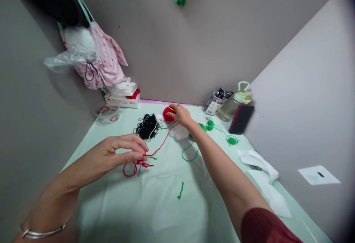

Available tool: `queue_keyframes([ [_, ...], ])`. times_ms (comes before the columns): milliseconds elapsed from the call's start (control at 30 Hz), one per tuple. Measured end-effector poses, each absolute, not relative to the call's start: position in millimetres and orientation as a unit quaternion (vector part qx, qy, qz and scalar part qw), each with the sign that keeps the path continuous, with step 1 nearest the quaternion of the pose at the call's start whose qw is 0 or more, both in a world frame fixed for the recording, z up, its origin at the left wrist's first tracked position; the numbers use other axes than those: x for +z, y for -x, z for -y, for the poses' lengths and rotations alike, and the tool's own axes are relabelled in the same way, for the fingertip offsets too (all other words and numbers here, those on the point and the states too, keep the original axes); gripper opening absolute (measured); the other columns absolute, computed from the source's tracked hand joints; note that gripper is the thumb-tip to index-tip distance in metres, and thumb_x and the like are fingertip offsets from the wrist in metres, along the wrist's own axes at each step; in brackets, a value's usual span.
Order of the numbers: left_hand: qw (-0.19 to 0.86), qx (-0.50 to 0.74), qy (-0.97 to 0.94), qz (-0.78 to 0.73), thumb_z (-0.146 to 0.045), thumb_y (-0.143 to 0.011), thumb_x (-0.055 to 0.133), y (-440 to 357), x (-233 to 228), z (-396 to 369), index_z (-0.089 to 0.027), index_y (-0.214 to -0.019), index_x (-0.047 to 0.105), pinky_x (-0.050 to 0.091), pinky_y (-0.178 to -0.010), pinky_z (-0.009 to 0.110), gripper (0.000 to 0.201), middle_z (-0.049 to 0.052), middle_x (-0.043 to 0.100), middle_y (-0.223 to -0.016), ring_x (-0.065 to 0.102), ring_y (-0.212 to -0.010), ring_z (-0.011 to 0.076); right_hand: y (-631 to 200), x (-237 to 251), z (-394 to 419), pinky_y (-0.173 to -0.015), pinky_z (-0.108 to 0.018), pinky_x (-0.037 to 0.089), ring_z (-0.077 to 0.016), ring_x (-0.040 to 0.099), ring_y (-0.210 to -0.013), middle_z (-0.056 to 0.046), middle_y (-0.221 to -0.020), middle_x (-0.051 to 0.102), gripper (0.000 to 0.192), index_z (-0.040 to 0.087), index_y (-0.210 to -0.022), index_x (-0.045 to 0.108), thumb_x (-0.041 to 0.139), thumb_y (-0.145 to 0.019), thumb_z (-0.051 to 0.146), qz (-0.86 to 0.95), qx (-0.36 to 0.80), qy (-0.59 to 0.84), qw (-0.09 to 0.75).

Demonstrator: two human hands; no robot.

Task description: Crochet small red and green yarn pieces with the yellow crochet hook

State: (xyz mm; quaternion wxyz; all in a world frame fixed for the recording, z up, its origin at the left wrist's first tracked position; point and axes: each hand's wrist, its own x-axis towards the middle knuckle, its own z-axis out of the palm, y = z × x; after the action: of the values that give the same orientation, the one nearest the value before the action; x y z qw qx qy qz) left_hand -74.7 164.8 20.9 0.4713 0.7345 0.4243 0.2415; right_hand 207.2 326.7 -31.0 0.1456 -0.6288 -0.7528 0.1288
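My left hand [126,149] is closed in a pinch on red yarn [144,165] above the left middle of the table. A small loop and a short crocheted-looking piece of this yarn hang below the fingertips, beside a thin dark needle-like rod [139,171]. From there a red strand runs up toward a red yarn ball [168,114] at the back. Reaching out, my right hand [181,115] has its fingers curled over that ball; a thin yellow thing [172,108] shows at the fingertips. A short green yarn scrap [181,190] lies nearer me.
Tangled black yarn [146,126] lies back left, with a clear tape roll [108,114] and a tissue box [124,101] beyond. Green yarn pieces [232,140], a pen cup [215,103], a bottle [234,104] and a phone [242,119] stand right. White paper [266,187] lies along the right edge.
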Motion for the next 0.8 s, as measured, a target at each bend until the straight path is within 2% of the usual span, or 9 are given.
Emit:
queue_keyframes([
  [133,0.484,0.223,-0.738,-0.414,-0.047,-0.102,0.062,84.4,22.8,-166.8,-0.031,-0.089,0.083,0.054,-0.085,0.029,0.029,0.002,0.076,-0.111,0.070,-0.100,0.0218,-215.7,-4.9,-331.8,-0.091,-0.042,0.061,-0.0217,0.073,-0.101,-0.008,-0.116,0.075,0.030,0.017,-0.116,0.072,0.071,-0.099,0.041,0.805,0.164,0.570,0.034],
  [233,0.507,0.201,-0.741,-0.392,-0.045,-0.102,0.063,90.0,25.1,-169.2,-0.027,-0.088,0.081,0.052,-0.090,0.028,0.029,0.001,0.076,-0.102,0.069,-0.096,0.0192,-206.1,11.1,-325.9,-0.082,-0.029,0.056,-0.0201,0.075,-0.091,-0.006,-0.101,0.081,0.028,0.019,-0.104,0.079,0.073,-0.096,0.045,0.834,0.171,0.524,-0.002],
  [333,0.522,0.179,-0.738,-0.388,-0.044,-0.101,0.065,89.9,26.4,-168.6,-0.027,-0.087,0.080,0.051,-0.085,0.025,0.028,-0.001,0.074,-0.091,0.068,-0.088,0.0165,-173.9,3.7,-316.7,-0.089,-0.032,0.055,-0.0220,0.074,-0.103,-0.010,-0.112,0.079,0.030,0.018,-0.115,0.075,0.063,-0.103,0.042,0.854,0.142,0.501,0.001],
  [433,0.555,0.161,-0.714,-0.395,-0.045,-0.101,0.066,87.7,25.9,-165.6,-0.027,-0.086,0.079,0.051,-0.074,0.023,0.027,-0.002,0.073,-0.087,0.065,-0.077,0.0140,-134.7,-17.9,-310.6,-0.098,-0.047,0.059,-0.0249,0.071,-0.112,-0.010,-0.126,0.072,0.036,0.018,-0.127,0.068,0.066,-0.101,0.044,0.871,0.130,0.473,-0.017],
  [533,0.574,0.157,-0.696,-0.401,-0.047,-0.100,0.066,87.3,24.9,-163.3,-0.026,-0.087,0.079,0.051,-0.067,0.022,0.027,-0.003,0.073,-0.084,0.064,-0.073,0.0134,-107.4,-32.9,-308.8,-0.097,-0.049,0.060,-0.0263,0.069,-0.115,-0.011,-0.134,0.067,0.037,0.018,-0.132,0.064,0.068,-0.101,0.038,0.878,0.135,0.458,-0.037],
  [700,0.548,0.164,-0.719,-0.395,-0.045,-0.101,0.065,88.6,25.5,-163.9,-0.027,-0.089,0.080,0.052,-0.072,0.022,0.026,-0.003,0.073,-0.085,0.066,-0.075,0.0131,-96.2,-29.6,-309.6,-0.095,-0.047,0.062,-0.0255,0.070,-0.113,-0.011,-0.134,0.067,0.037,0.018,-0.133,0.064,0.068,-0.101,0.038,0.872,0.170,0.459,-0.012],
  [800,0.530,0.156,-0.738,-0.388,-0.044,-0.102,0.064,89.7,26.8,-164.6,-0.026,-0.089,0.081,0.053,-0.075,0.022,0.027,-0.002,0.076,-0.085,0.068,-0.077,0.0137,-107.9,-10.4,-318.5,-0.087,-0.041,0.062,-0.0208,0.072,-0.100,-0.007,-0.117,0.073,0.026,0.016,-0.119,0.069,0.070,-0.100,0.035,0.860,0.200,0.467,0.058],
])
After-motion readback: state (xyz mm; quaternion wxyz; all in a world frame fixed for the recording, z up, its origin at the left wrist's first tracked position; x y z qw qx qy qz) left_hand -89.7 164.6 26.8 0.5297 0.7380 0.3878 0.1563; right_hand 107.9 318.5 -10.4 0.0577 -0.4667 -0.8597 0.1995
